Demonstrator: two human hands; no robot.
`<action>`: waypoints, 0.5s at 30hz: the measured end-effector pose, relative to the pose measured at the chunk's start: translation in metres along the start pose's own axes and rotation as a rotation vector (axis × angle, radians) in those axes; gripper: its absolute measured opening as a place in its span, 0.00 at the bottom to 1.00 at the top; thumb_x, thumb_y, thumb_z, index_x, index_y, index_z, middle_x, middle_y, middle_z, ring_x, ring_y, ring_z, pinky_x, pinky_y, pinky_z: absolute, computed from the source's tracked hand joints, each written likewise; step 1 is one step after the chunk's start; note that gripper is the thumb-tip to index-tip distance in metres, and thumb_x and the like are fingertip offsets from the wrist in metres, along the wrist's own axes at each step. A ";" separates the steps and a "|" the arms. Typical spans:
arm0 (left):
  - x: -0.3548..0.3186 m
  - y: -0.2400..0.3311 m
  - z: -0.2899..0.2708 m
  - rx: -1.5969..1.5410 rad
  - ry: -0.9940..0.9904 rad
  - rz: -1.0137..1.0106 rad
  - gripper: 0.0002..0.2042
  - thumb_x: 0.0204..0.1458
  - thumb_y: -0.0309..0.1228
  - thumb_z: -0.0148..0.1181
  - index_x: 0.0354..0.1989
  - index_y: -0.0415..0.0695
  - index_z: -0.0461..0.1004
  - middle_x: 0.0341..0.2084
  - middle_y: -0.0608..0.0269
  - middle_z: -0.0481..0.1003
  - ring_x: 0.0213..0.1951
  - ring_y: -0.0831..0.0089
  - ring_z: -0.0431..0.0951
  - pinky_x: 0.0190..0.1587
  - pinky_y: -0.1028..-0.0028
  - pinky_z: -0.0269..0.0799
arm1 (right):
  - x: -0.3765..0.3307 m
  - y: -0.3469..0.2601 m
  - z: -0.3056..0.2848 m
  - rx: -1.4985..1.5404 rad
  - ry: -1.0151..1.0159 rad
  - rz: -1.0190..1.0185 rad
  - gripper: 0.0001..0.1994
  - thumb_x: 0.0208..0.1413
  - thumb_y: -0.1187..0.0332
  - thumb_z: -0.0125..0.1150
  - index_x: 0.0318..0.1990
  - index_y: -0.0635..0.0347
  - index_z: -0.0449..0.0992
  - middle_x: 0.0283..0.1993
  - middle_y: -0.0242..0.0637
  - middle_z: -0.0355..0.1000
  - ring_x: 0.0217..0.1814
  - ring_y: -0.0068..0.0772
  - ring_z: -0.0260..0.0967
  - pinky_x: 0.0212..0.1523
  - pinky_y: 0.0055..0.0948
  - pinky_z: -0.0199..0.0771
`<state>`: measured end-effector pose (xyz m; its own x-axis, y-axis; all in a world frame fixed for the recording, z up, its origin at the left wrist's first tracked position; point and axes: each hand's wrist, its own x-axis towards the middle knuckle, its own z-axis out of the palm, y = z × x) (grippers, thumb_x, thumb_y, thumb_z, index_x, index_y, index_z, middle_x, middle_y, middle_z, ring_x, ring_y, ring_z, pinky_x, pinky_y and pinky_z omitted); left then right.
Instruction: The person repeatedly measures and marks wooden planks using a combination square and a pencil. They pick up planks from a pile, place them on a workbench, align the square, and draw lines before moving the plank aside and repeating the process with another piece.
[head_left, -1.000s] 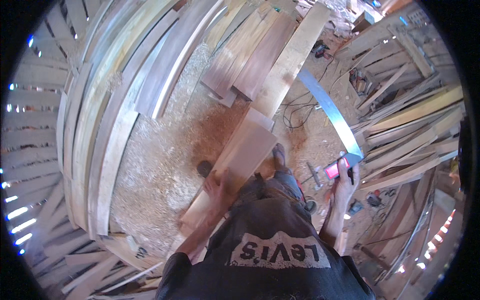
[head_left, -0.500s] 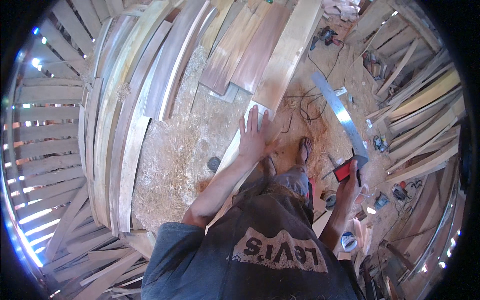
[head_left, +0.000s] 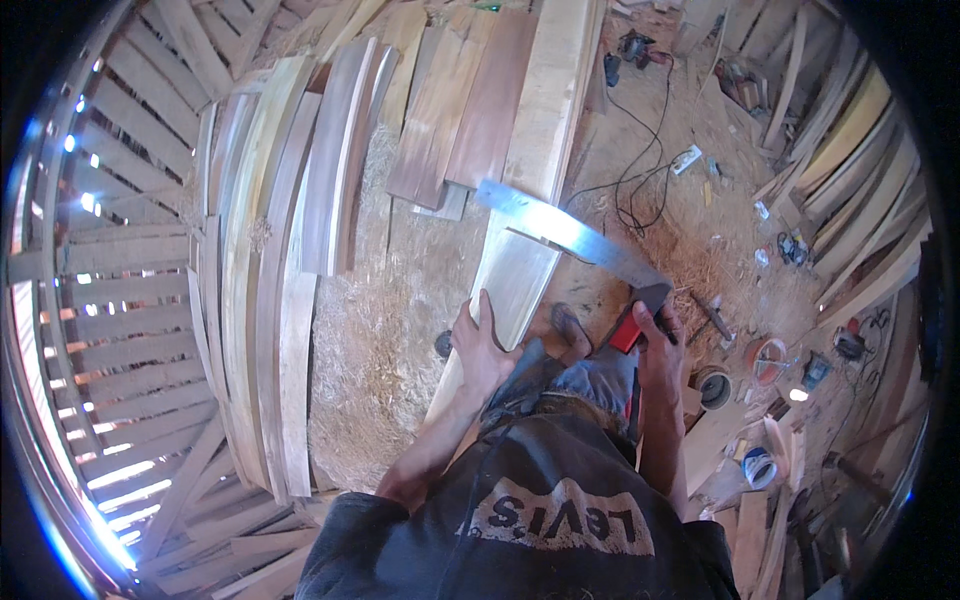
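My right hand [head_left: 655, 335] is closed around the red and black handle of a handsaw [head_left: 585, 240]. The shiny blade reaches to the left, over the long pale plank [head_left: 535, 140] and just beyond the far end of a shorter pale board [head_left: 515, 280]. Whether its teeth touch wood I cannot tell. That shorter board lies in front of me, in line with the long plank. With my left hand [head_left: 483, 350] I grip it near its left edge, one finger stretched along the edge and the others partly hidden.
Brown planks [head_left: 490, 110] lie left of the long one, and a stack of long boards [head_left: 260, 270] stands further left. Sawdust [head_left: 370, 370] covers the floor. On the right are cables [head_left: 635, 200], a power tool [head_left: 635, 45], a bucket [head_left: 765, 358] and a tin [head_left: 760, 467].
The handsaw has swung from the right side to across the plank. My left hand has moved back toward me, from lying flat on the board to its left edge.
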<state>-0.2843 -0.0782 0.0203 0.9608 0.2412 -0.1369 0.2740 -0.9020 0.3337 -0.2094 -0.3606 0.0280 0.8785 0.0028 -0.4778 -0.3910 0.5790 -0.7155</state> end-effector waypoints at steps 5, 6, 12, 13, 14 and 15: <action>0.002 -0.008 0.010 0.003 0.051 0.052 0.58 0.47 0.48 0.76 0.81 0.37 0.46 0.71 0.26 0.52 0.70 0.31 0.55 0.72 0.41 0.49 | -0.020 0.017 0.009 -0.035 -0.077 0.125 0.11 0.65 0.72 0.69 0.52 0.62 0.82 0.44 0.35 0.83 0.46 0.29 0.81 0.51 0.28 0.80; 0.003 -0.010 0.014 0.047 0.073 0.100 0.56 0.50 0.49 0.75 0.80 0.36 0.46 0.71 0.25 0.51 0.71 0.30 0.54 0.72 0.41 0.48 | -0.018 0.027 0.009 -0.078 -0.111 0.170 0.10 0.64 0.72 0.70 0.51 0.62 0.82 0.45 0.36 0.83 0.46 0.29 0.81 0.51 0.28 0.80; 0.005 -0.040 0.030 -0.291 0.226 0.186 0.56 0.61 0.66 0.55 0.80 0.31 0.40 0.76 0.21 0.40 0.77 0.26 0.41 0.77 0.37 0.34 | -0.010 0.099 0.028 -0.046 -0.134 0.230 0.10 0.60 0.71 0.75 0.47 0.64 0.84 0.43 0.34 0.83 0.44 0.23 0.80 0.48 0.25 0.78; 0.007 -0.040 0.033 -0.409 0.290 0.184 0.56 0.61 0.67 0.53 0.80 0.30 0.38 0.77 0.21 0.38 0.78 0.27 0.38 0.77 0.37 0.31 | -0.003 0.122 0.029 -0.035 -0.106 0.196 0.10 0.60 0.71 0.75 0.47 0.64 0.84 0.43 0.33 0.83 0.43 0.22 0.79 0.47 0.25 0.78; 0.007 -0.043 0.032 -0.358 0.253 0.232 0.57 0.61 0.68 0.53 0.80 0.30 0.37 0.77 0.20 0.38 0.78 0.28 0.37 0.77 0.37 0.31 | -0.003 0.131 0.036 -0.027 -0.080 0.174 0.11 0.60 0.71 0.75 0.47 0.65 0.84 0.43 0.32 0.83 0.42 0.21 0.78 0.46 0.24 0.77; 0.009 -0.048 0.031 -0.310 0.216 0.280 0.58 0.61 0.69 0.53 0.80 0.30 0.36 0.76 0.20 0.38 0.78 0.29 0.36 0.78 0.37 0.30 | -0.002 0.137 0.039 -0.085 -0.060 0.193 0.11 0.59 0.71 0.76 0.47 0.65 0.84 0.43 0.32 0.83 0.42 0.20 0.77 0.46 0.25 0.77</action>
<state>-0.2900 -0.0440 -0.0254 0.9775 0.1021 0.1846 -0.0290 -0.8017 0.5970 -0.2543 -0.2495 -0.0492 0.7990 0.1573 -0.5804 -0.5729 0.4925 -0.6551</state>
